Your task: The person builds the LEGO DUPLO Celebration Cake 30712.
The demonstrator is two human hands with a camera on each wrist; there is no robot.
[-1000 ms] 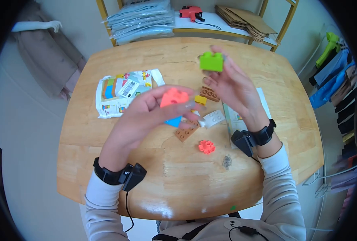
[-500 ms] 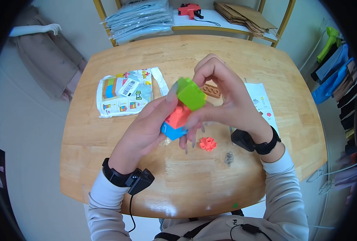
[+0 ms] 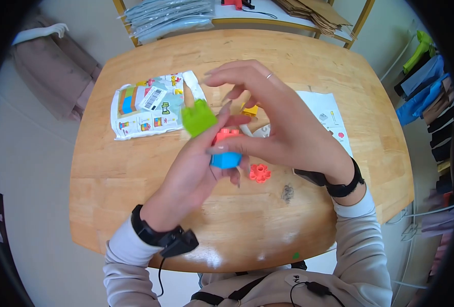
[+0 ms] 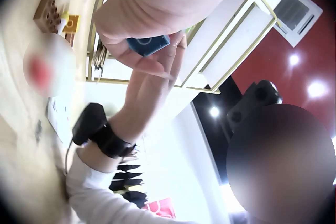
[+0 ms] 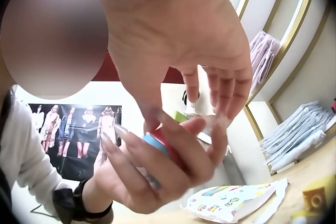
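Note:
My left hand (image 3: 183,166) grips a coral brick (image 3: 228,132) joined over a blue brick (image 3: 226,160). A bright green brick (image 3: 198,118) shows on the outer side of the left thumb; cannot tell what supports it. My right hand (image 3: 283,120) lies across the stack, thumb against the coral and blue bricks, other fingers raised and spread. In the right wrist view the left fingers curl round the blue brick (image 4: 147,44), partly hiding it. A coral flower piece (image 3: 259,173) lies on the table close by.
A printed toy bag (image 3: 148,105) lies at the table's left, a leaflet (image 3: 321,115) at its right. Behind the right hand are a yellow brick (image 3: 250,109) and a white piece (image 3: 262,131). A shelf with wrapped clothes (image 3: 168,19) stands beyond the table.
The right hand brought the green brick down to the coral one. Since then its fingers have lifted off and opened, and the green brick has shifted left, past the left thumb.

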